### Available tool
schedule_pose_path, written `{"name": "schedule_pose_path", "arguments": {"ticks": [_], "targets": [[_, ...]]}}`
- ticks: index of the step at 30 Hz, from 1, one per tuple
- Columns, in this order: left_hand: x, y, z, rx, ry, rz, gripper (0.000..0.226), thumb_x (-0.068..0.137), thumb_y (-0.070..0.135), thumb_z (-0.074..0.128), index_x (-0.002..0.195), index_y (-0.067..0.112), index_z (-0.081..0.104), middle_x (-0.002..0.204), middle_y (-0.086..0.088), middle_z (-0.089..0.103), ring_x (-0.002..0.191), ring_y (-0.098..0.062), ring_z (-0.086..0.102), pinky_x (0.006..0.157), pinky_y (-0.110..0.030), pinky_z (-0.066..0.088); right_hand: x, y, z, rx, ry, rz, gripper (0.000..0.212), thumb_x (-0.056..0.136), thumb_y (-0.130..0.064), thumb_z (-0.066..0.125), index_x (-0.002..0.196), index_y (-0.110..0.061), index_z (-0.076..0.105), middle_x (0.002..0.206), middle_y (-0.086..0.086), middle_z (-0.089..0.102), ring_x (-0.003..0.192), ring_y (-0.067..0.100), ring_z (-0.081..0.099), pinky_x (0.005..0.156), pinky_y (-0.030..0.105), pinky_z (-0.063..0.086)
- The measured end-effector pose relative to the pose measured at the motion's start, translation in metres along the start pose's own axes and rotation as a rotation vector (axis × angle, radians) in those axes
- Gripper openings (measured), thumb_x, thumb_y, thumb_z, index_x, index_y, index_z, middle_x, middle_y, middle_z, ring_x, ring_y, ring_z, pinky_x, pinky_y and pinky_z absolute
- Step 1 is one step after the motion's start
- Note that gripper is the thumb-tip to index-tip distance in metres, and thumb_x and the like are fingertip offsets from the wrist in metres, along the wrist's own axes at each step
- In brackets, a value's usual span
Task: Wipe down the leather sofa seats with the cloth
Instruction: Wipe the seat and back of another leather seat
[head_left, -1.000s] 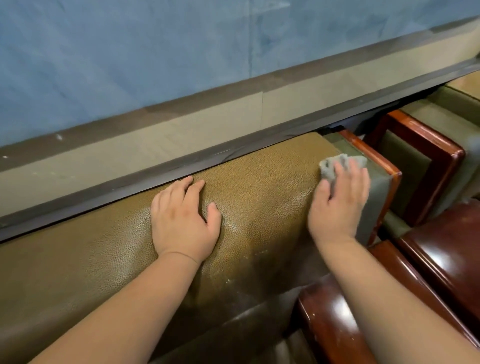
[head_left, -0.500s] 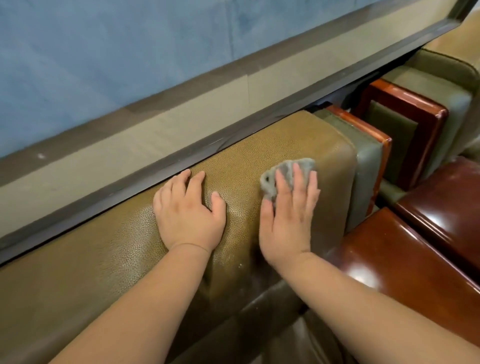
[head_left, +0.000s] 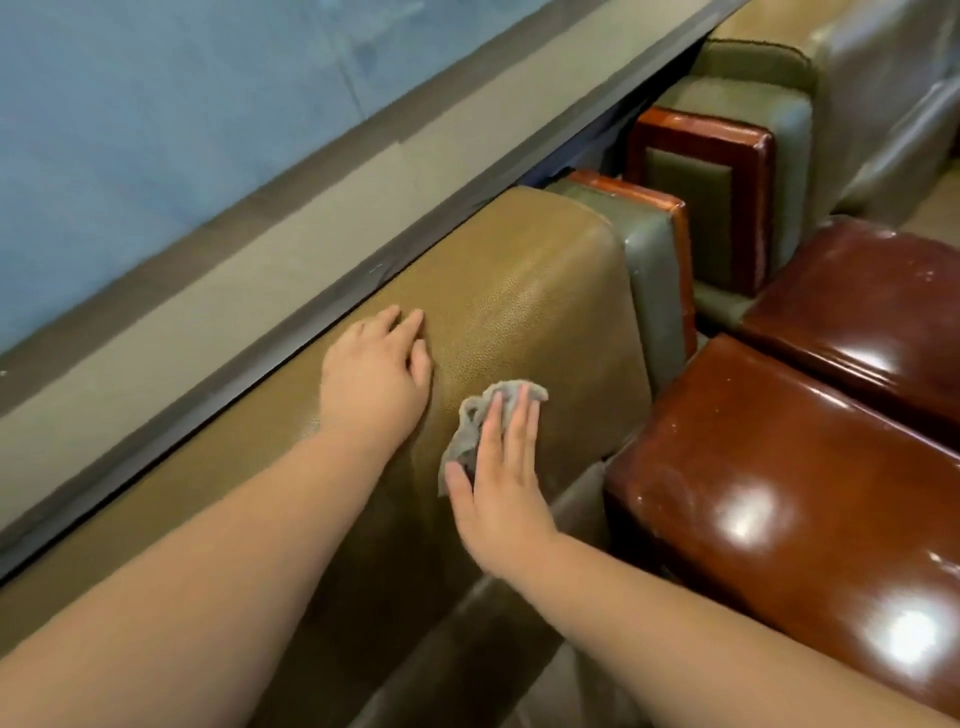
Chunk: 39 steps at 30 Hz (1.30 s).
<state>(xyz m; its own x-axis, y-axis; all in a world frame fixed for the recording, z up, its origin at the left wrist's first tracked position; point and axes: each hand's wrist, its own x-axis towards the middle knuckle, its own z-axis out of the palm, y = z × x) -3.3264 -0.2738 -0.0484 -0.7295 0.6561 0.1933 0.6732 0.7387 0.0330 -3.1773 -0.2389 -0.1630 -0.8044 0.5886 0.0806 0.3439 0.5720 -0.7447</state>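
The olive-brown leather sofa backrest (head_left: 540, 291) runs from lower left to centre right along the wall. My left hand (head_left: 376, 374) rests flat on top of it, fingers straight. Just to its right, my right hand (head_left: 501, 478) presses a crumpled grey cloth (head_left: 480, 415) flat against the front face of the backrest, fingers extended over the cloth. Part of the cloth is hidden under the palm.
A glossy red-brown wooden armrest (head_left: 779, 493) sits right of the backrest, with a second one (head_left: 872, 312) behind it. A neighbouring green leather chair (head_left: 753, 104) with wood trim stands at upper right. A dark ledge (head_left: 260, 332) and blue wall (head_left: 156, 104) border the back.
My right hand has slid the cloth left and downward, from the backrest's right end onto its front face beside the left hand. The left hand stays put; the camera has swung.
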Motion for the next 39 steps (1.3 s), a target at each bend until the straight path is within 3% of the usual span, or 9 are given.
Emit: {"name": "schedule_pose_path", "arguments": {"ticks": [3, 9, 13, 17, 22, 28, 33, 35, 39], "targets": [[0.037, 0.041, -0.018, -0.133, -0.109, 0.286, 0.052, 0.101, 0.051, 0.045, 0.152, 0.041, 0.05, 0.16, 0.009, 0.048, 0.148, -0.017, 0.043, 0.12, -0.043, 0.034, 0.038, 0.017, -0.027, -0.03, 0.091, 0.056, 0.081, 0.1, -0.062, 0.01, 0.153, -0.025, -0.039, 0.165, 0.005, -0.039, 0.153, 0.025, -0.035, 0.129, 0.049, -0.002], [0.088, 0.084, 0.022, 0.084, -0.107, 0.455, 0.066, 0.105, 0.064, 0.028, 0.166, 0.046, 0.012, 0.176, 0.006, 0.011, 0.163, -0.023, 0.009, 0.132, -0.051, 0.01, 0.142, 0.059, -0.095, 0.235, 0.37, 0.302, 0.065, 0.11, -0.051, 0.018, 0.166, -0.03, -0.007, 0.174, 0.001, -0.012, 0.16, 0.021, -0.013, 0.13, 0.051, 0.009], [0.099, 0.074, 0.048, 0.059, 0.022, 0.511, 0.068, 0.102, 0.063, 0.03, 0.166, 0.04, 0.021, 0.175, -0.001, 0.021, 0.16, -0.028, 0.018, 0.13, -0.053, 0.014, 0.071, 0.043, -0.014, 0.144, 0.335, 0.077, 0.065, 0.107, -0.059, 0.012, 0.163, -0.039, -0.014, 0.172, 0.001, -0.023, 0.159, 0.026, -0.019, 0.125, 0.058, 0.01], [0.1, 0.072, 0.053, 0.025, 0.071, 0.536, 0.07, 0.101, 0.059, 0.036, 0.165, 0.034, 0.027, 0.173, -0.006, 0.026, 0.158, -0.033, 0.024, 0.129, -0.056, 0.017, 0.096, 0.066, -0.03, 0.189, 0.392, 0.026, 0.069, 0.106, -0.058, 0.023, 0.166, -0.033, -0.003, 0.174, 0.005, -0.015, 0.159, 0.03, -0.017, 0.127, 0.06, 0.004], [0.1, 0.068, 0.056, -0.002, 0.096, 0.556, 0.074, 0.098, 0.059, 0.04, 0.165, 0.029, 0.031, 0.171, -0.009, 0.029, 0.157, -0.037, 0.026, 0.127, -0.059, 0.021, 0.146, 0.089, -0.06, 0.343, 0.559, 0.388, 0.068, 0.106, -0.048, 0.021, 0.166, -0.02, 0.008, 0.175, 0.007, -0.001, 0.161, 0.023, -0.008, 0.129, 0.05, 0.001], [0.1, 0.07, 0.054, 0.004, 0.092, 0.567, 0.079, 0.095, 0.064, 0.044, 0.165, 0.029, 0.031, 0.172, -0.008, 0.028, 0.158, -0.036, 0.025, 0.127, -0.058, 0.021, 0.085, 0.08, -0.014, 0.188, 0.412, 0.123, 0.069, 0.106, -0.06, 0.013, 0.165, -0.031, -0.008, 0.174, 0.004, -0.017, 0.159, 0.025, -0.017, 0.128, 0.053, -0.002], [0.102, 0.069, 0.057, 0.009, 0.108, 0.582, 0.083, 0.094, 0.07, 0.044, 0.165, 0.03, 0.03, 0.172, -0.008, 0.028, 0.158, -0.036, 0.026, 0.126, -0.059, 0.022, 0.154, 0.145, -0.073, 0.428, 0.525, 0.668, 0.059, 0.113, -0.036, 0.021, 0.166, -0.012, 0.011, 0.174, 0.009, 0.009, 0.161, 0.021, 0.004, 0.129, 0.043, 0.001], [0.102, 0.07, 0.058, 0.008, 0.107, 0.589, 0.085, 0.093, 0.071, 0.045, 0.165, 0.029, 0.03, 0.171, -0.008, 0.029, 0.157, -0.036, 0.027, 0.126, -0.059, 0.023, 0.13, 0.115, -0.045, 0.34, 0.461, 0.578, 0.064, 0.111, -0.04, 0.012, 0.166, -0.008, 0.01, 0.174, 0.014, 0.0, 0.161, 0.028, -0.005, 0.129, 0.039, -0.007], [0.102, 0.069, 0.056, 0.006, 0.116, 0.589, 0.086, 0.092, 0.072, 0.047, 0.165, 0.029, 0.032, 0.171, -0.008, 0.03, 0.157, -0.036, 0.028, 0.126, -0.058, 0.023, 0.061, 0.07, 0.006, 0.245, 0.361, 0.196, 0.068, 0.107, -0.06, 0.012, 0.164, -0.032, -0.013, 0.172, 0.0, -0.023, 0.159, 0.019, -0.02, 0.125, 0.026, -0.013]]}}
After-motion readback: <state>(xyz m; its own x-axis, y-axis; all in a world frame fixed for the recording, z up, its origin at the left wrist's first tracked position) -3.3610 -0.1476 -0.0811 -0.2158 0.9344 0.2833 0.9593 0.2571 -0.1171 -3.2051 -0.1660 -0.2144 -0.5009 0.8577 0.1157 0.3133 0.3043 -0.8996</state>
